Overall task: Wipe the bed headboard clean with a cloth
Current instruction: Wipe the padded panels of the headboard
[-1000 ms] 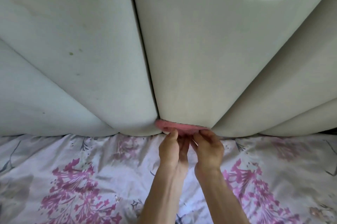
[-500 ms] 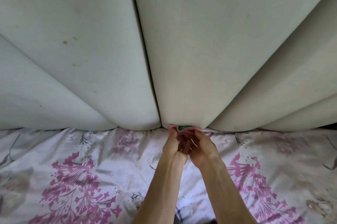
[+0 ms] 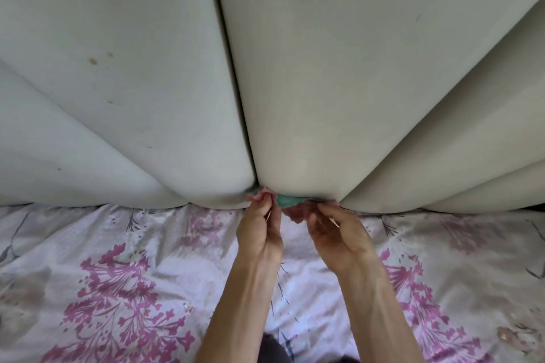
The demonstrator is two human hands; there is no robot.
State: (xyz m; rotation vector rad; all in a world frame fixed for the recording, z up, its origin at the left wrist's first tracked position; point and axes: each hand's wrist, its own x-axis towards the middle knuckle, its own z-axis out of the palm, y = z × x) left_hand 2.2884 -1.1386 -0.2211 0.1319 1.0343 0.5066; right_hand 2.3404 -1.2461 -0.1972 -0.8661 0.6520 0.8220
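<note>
Headboard [image 3: 295,67], pale and padded, fills the view above the hands; its panels bottom out just beyond the fingertips. Wedged at that lower edge sits the pink-and-teal cloth [image 3: 284,200]. Left hand [image 3: 259,232] pinches its pink corner; right hand [image 3: 336,232] seems to pinch the other side, though those fingertips are hard to read. Pull both corners taut and low, keeping clear of the floral bedsheet [image 3: 132,274] beneath the wrists. Brown spots [image 3: 93,61] wait far up-left.

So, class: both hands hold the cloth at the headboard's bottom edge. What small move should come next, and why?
Probably draw the cloth up along the seam between the panels: the left hand and right hand pinch it right at the seam's base.
</note>
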